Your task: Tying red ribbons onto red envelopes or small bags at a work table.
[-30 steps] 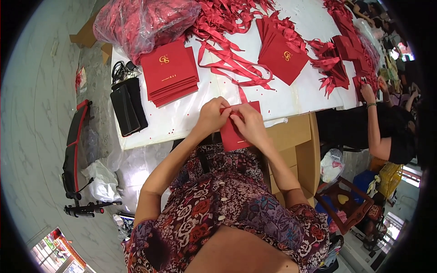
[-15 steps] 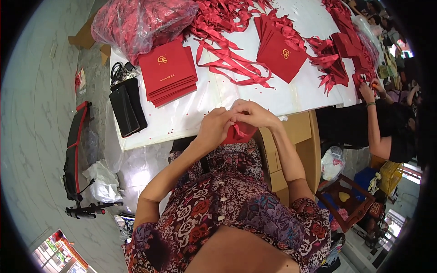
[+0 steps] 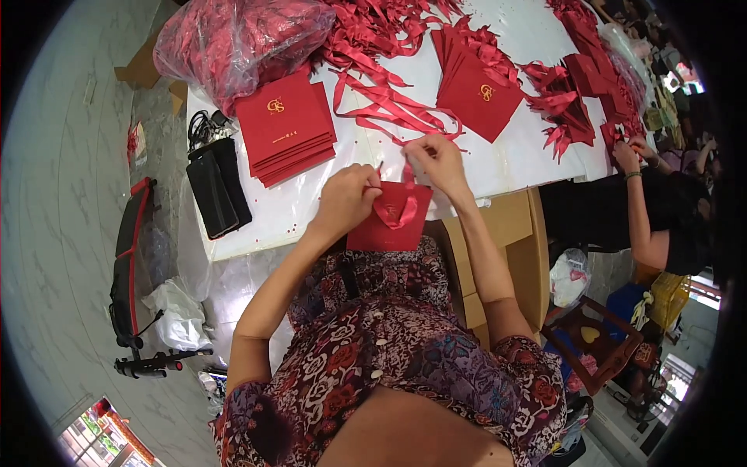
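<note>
And my hands part now: half a second ago they were bunched together, and here my right hand [image 3: 438, 165] has gone up and right, fingers pinching a strand of red ribbon [image 3: 409, 173]! My left hand [image 3: 345, 198] grips the upper left edge of the red bag [image 3: 387, 213], which sits mid-frame, its front turned into view, a ribbon loop [image 3: 399, 224] hanging across it. Behind the loop there's a small gold mark, too small to read. Bigger gold lettering shows on the stack of red bags [image 3: 285, 128], upper left, and the fanned bags [image 3: 480, 97], upper right
</note>
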`<state>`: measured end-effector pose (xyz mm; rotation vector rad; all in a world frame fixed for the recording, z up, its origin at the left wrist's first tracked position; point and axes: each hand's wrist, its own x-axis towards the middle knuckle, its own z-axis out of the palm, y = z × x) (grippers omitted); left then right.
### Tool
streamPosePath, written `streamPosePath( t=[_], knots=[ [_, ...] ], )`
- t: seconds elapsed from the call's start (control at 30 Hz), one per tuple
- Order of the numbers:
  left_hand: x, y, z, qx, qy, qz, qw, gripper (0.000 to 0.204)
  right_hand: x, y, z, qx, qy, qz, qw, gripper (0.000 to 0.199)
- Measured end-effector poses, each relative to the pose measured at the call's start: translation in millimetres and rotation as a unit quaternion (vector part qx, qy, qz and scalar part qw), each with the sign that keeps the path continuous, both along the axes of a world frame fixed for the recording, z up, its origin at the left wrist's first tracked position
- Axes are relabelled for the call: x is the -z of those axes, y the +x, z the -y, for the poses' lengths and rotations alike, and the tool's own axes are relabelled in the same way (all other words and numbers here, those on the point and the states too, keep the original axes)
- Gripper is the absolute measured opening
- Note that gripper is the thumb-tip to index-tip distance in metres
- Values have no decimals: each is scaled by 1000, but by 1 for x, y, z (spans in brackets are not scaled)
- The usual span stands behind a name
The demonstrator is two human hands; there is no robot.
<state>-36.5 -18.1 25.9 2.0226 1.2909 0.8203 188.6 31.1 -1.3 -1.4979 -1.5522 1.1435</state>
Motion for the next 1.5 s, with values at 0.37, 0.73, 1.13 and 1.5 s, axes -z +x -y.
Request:
streamPosePath(
  t=[0.37, 0.73, 1.13, 1.5],
  knots=[
    [38, 19, -14, -130, 75, -83, 985, 26, 3, -16, 7, 25, 42, 185, 981, 32],
    [44, 32, -23, -148, -96, 86, 980, 12, 17, -23, 17, -19, -31, -96, 995, 16],
    [34, 25, -1, -140, 12, 93, 986, 30, 3, -4, 15, 104, -86, -252, 958, 12],
    [-26, -3, 26, 62, -265, 88, 958, 36, 26, 42, -7, 237, -51, -377, 894, 16]
  ],
)
